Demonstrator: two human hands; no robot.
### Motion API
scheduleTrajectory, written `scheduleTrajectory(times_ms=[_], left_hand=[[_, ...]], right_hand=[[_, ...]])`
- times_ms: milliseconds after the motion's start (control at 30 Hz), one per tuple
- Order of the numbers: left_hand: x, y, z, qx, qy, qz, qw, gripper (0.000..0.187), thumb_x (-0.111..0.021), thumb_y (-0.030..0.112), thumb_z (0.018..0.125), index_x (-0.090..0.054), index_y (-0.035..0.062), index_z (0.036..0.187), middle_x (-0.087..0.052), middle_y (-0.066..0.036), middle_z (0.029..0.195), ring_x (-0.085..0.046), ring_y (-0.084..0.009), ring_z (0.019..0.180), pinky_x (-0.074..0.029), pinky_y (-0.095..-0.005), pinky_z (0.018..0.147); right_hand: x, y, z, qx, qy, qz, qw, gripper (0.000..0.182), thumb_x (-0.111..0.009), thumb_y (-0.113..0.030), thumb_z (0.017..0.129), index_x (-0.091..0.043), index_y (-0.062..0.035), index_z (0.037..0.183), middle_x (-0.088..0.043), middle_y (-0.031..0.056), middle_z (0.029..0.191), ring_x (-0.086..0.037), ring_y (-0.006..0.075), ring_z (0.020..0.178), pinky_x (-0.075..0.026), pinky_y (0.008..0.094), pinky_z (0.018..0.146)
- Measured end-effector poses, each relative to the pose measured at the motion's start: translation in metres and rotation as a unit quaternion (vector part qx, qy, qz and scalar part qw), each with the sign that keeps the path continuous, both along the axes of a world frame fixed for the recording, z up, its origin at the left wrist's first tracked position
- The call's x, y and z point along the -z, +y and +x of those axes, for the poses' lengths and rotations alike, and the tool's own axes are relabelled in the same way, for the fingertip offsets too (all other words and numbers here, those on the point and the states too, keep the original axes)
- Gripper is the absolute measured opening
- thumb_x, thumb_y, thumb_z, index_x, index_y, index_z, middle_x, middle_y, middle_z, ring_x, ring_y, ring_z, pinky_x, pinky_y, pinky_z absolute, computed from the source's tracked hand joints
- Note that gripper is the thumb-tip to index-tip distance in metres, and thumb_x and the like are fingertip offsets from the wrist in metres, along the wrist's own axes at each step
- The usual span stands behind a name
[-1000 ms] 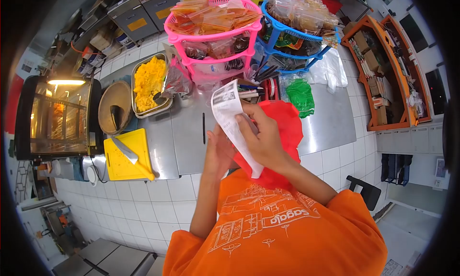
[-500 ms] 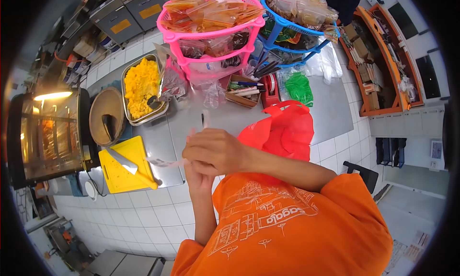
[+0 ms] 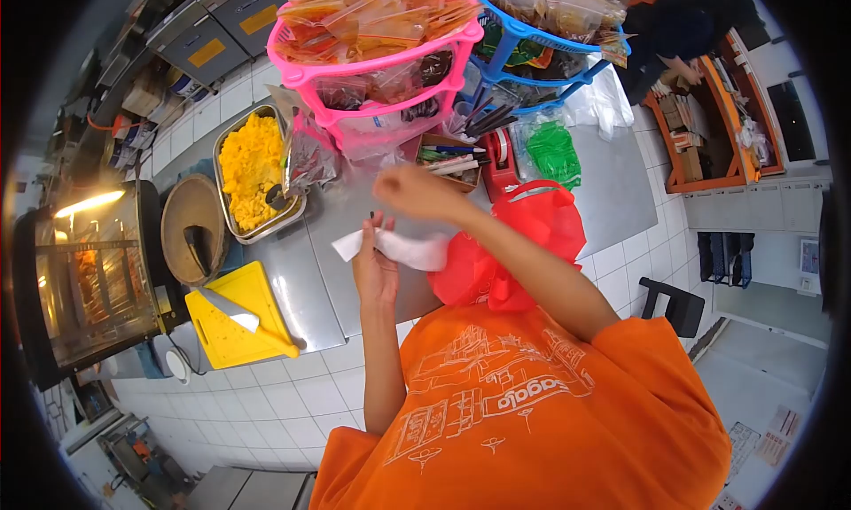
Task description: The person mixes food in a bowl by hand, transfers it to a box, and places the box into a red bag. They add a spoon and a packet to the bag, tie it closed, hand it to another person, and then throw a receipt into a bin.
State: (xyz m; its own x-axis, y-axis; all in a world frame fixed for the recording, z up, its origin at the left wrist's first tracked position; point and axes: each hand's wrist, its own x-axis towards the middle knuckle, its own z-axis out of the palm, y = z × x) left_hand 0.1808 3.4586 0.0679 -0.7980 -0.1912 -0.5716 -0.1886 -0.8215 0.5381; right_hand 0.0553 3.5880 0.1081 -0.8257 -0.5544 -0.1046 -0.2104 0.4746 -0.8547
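Observation:
My left hand (image 3: 377,266) is raised over the steel table, its fingers closed on a white paper strip (image 3: 412,249) that curls to the right. A small dark object, too small to name, shows at its fingertips. My right hand (image 3: 409,191) is bent at the wrist, just in front of the box of pens (image 3: 450,160); its fingers are blurred and whatever they hold is hidden. Below my right forearm lies a red bag (image 3: 532,235) with its handle loop standing up. A red tape dispenser (image 3: 501,160) stands beside the pens.
Pink (image 3: 381,85) and blue (image 3: 523,58) basket racks hold packets at the back. Left are a tray of yellow food (image 3: 253,169), a mortar (image 3: 191,218) and a knife (image 3: 232,311) on a yellow board (image 3: 222,346). Another person (image 3: 674,36) stands at the back right.
My hands have come apart. My right hand has moved up toward the pens, while the paper strip stays in my left hand. More of the other person shows at the back right.

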Motion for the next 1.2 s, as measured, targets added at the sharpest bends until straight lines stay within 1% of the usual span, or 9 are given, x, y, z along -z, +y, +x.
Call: scheduleTrajectory(times_ms=[133, 233, 267, 433, 800, 933, 1033, 1067, 1200], left_hand=[[0.019, -0.017, 0.000, -0.043, -0.023, -0.134, 0.990, 0.036, -0.071, 0.022, 0.096, -0.059, 0.0016, 0.123, -0.065, -0.009, 0.110, -0.064, -0.0200, 0.098, -0.054, -0.0326, 0.083], [-0.002, -0.024, -0.008, -0.028, -0.028, -0.192, 0.981, 0.023, -0.075, 0.019, 0.093, -0.059, 0.0047, 0.100, -0.060, -0.005, 0.086, -0.059, -0.0137, 0.074, -0.050, -0.0290, 0.068], [0.004, -0.028, -0.012, -0.021, -0.022, -0.187, 0.982, 0.021, -0.075, 0.018, 0.093, -0.057, 0.0064, 0.095, -0.058, -0.004, 0.082, -0.057, -0.0129, 0.071, -0.048, -0.0279, 0.065], [-0.001, -0.016, -0.045, -0.011, -0.029, -0.201, 0.979, 0.029, -0.077, 0.018, 0.090, -0.050, 0.0113, 0.082, -0.051, 0.001, 0.073, -0.053, -0.0110, 0.064, -0.044, -0.0271, 0.059], [0.031, 0.035, -0.143, 0.208, 0.092, -0.029, 0.973, 0.035, -0.077, 0.015, 0.089, -0.060, 0.0036, 0.118, -0.068, -0.005, 0.103, -0.067, -0.0144, 0.086, -0.056, -0.0307, 0.068], [0.024, 0.034, -0.125, 0.201, 0.082, -0.013, 0.976, 0.041, -0.075, 0.007, 0.087, -0.057, 0.0008, 0.124, -0.069, -0.007, 0.105, -0.069, -0.0168, 0.088, -0.058, -0.0318, 0.074], [0.025, 0.037, -0.123, 0.206, 0.101, -0.013, 0.973, 0.041, -0.074, 0.006, 0.087, -0.057, 0.0003, 0.124, -0.068, -0.007, 0.105, -0.069, -0.0173, 0.087, -0.058, -0.0317, 0.075], [0.027, 0.037, -0.122, 0.212, 0.105, -0.010, 0.971, 0.041, -0.074, 0.006, 0.087, -0.057, 0.0002, 0.124, -0.068, -0.007, 0.105, -0.069, -0.0174, 0.087, -0.058, -0.0317, 0.075], [0.034, 0.028, -0.131, 0.247, 0.096, -0.044, 0.963, 0.043, -0.075, 0.008, 0.087, -0.055, 0.0001, 0.124, -0.067, -0.007, 0.107, -0.068, -0.0177, 0.093, -0.057, -0.0327, 0.080]], right_hand=[[0.096, -0.012, -0.093, 0.292, 0.257, 0.289, 0.875, 0.049, -0.059, -0.021, 0.087, -0.057, 0.0013, 0.130, -0.065, 0.0279, 0.115, -0.068, 0.0390, 0.098, -0.056, 0.0499, 0.083], [0.100, -0.006, -0.125, 0.232, 0.186, 0.398, 0.868, 0.055, -0.052, -0.023, 0.090, -0.050, 0.0018, 0.139, -0.050, 0.0306, 0.139, -0.061, 0.0434, 0.117, -0.055, 0.0513, 0.086], [0.104, -0.005, -0.139, 0.226, 0.125, 0.344, 0.903, 0.061, -0.051, -0.024, 0.091, -0.044, 0.0033, 0.144, -0.052, 0.0303, 0.137, -0.057, 0.0422, 0.122, -0.053, 0.0534, 0.090], [0.083, 0.002, -0.100, 0.251, 0.297, 0.300, 0.871, 0.046, -0.062, -0.018, 0.084, -0.056, 0.0005, 0.125, -0.056, 0.0282, 0.121, -0.060, 0.0463, 0.107, -0.055, 0.0540, 0.084], [0.000, 0.036, 0.029, 0.153, 0.366, 0.064, 0.916, 0.041, -0.076, -0.013, 0.080, -0.058, -0.0019, 0.115, -0.051, 0.0167, 0.107, -0.054, 0.0330, 0.089, -0.047, 0.0443, 0.074], [0.001, 0.054, 0.009, 0.380, 0.111, -0.059, 0.916, 0.039, -0.069, -0.024, 0.092, -0.060, 0.0010, 0.120, -0.058, 0.0171, 0.109, -0.059, 0.0276, 0.084, -0.048, 0.0416, 0.081], [0.043, 0.067, -0.027, 0.334, 0.099, 0.007, 0.937, 0.041, -0.062, -0.033, 0.097, -0.064, 0.0026, 0.116, -0.064, 0.0185, 0.104, -0.062, 0.0261, 0.089, -0.049, 0.0375, 0.079], [0.044, 0.071, -0.034, 0.319, -0.041, -0.034, 0.946, 0.047, -0.059, -0.040, 0.099, -0.067, 0.0040, 0.111, -0.068, 0.0169, 0.095, -0.063, 0.0224, 0.088, -0.048, 0.0347, 0.077], [0.054, 0.059, -0.035, 0.329, -0.050, -0.165, 0.928, 0.038, -0.067, -0.033, 0.095, -0.068, 0.0039, 0.102, -0.063, 0.0072, 0.083, -0.053, 0.0132, 0.077, -0.044, 0.0328, 0.070]])
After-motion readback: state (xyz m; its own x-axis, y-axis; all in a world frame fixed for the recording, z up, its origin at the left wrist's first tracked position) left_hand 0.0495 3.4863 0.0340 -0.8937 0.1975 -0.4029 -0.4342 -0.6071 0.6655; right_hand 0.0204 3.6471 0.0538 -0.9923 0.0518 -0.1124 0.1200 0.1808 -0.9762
